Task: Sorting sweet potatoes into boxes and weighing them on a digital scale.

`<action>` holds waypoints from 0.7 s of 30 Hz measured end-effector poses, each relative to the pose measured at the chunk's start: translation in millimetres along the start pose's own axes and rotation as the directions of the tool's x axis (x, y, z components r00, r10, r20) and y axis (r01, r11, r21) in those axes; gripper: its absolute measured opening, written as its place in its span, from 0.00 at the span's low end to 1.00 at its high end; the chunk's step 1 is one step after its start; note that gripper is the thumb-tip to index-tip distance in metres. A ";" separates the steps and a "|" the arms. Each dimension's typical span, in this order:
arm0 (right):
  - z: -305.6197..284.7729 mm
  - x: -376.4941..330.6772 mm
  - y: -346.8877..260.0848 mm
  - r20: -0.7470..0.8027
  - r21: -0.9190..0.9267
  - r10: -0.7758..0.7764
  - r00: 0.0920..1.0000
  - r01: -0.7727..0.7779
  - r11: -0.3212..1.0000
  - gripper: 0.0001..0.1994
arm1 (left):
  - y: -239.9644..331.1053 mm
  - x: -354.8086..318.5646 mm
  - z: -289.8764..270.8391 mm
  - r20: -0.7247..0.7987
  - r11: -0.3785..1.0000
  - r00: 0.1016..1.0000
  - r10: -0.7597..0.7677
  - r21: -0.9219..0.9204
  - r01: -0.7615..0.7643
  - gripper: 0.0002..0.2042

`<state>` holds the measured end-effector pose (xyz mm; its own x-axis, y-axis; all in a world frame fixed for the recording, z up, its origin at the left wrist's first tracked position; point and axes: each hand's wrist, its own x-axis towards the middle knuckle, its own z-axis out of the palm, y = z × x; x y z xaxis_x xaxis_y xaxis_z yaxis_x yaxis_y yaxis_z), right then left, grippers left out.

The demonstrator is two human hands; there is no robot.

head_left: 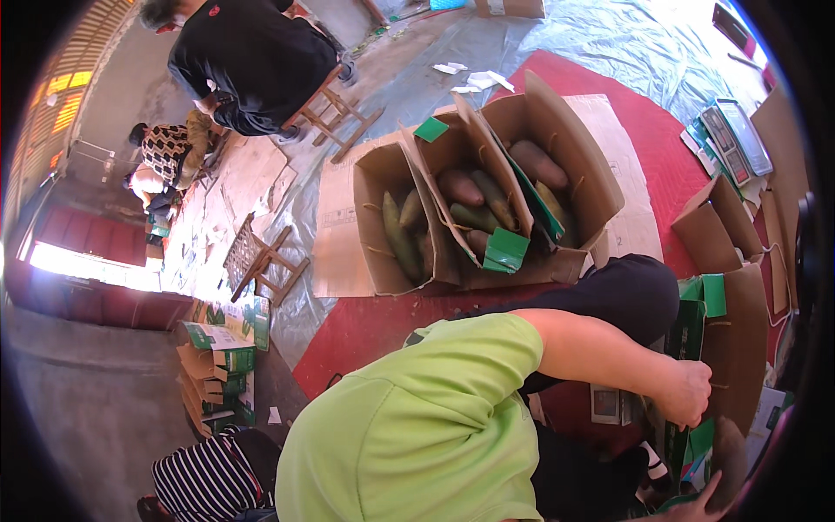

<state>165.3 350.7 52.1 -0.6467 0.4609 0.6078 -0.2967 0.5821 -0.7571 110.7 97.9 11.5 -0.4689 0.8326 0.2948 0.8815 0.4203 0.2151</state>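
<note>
My left arm, in a lime-green sleeve, stretches to an open carton at the right. My left hand is closed, its fingers curled at the carton's green printed edge. At the lower right rim, partly cut off, my right hand lies against a large brown rounded gourd, thumb extended along it. Beyond my knee stand three open cartons, a left one, a middle one and a right one. Large green and reddish-brown gourds lie in them.
A scale stands at the far right beside another open carton. Red matting and plastic sheeting cover the floor. Left are a wooden stool and flattened green cartons. Other people, one in black, sit at upper left.
</note>
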 end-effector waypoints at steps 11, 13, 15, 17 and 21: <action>38.5 -24.7 10.7 0.373 -0.189 0.131 0.919 -0.063 0.980 0.27 | 2.6 -2.4 -2.4 0.031 1.000 0.999 0.022 -0.007 -0.022 0.10; 38.5 -24.9 9.6 0.368 -0.212 0.118 0.922 -0.040 0.976 0.27 | 2.5 -2.3 -2.8 0.033 1.000 0.999 0.021 -0.006 -0.021 0.10; 39.7 -25.2 8.4 0.370 -0.210 0.124 0.921 -0.047 0.977 0.27 | 2.8 -1.9 -3.0 0.035 0.999 0.999 0.021 -0.030 -0.020 0.10; 40.4 -25.7 6.4 0.370 -0.223 0.133 0.919 -0.051 0.973 0.27 | 2.6 -1.7 -1.2 0.036 1.000 0.999 0.024 -0.015 -0.023 0.10; 39.2 -26.2 9.2 0.365 -0.221 0.150 0.919 -0.070 0.973 0.28 | 2.9 -1.8 -2.4 0.037 1.000 0.999 0.029 0.002 -0.029 0.10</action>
<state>151.9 317.7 19.8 -0.8953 0.2656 0.3576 -0.0878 0.6818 -0.7263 114.0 96.7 13.8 -0.4410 0.8571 0.2664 0.8948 0.3968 0.2045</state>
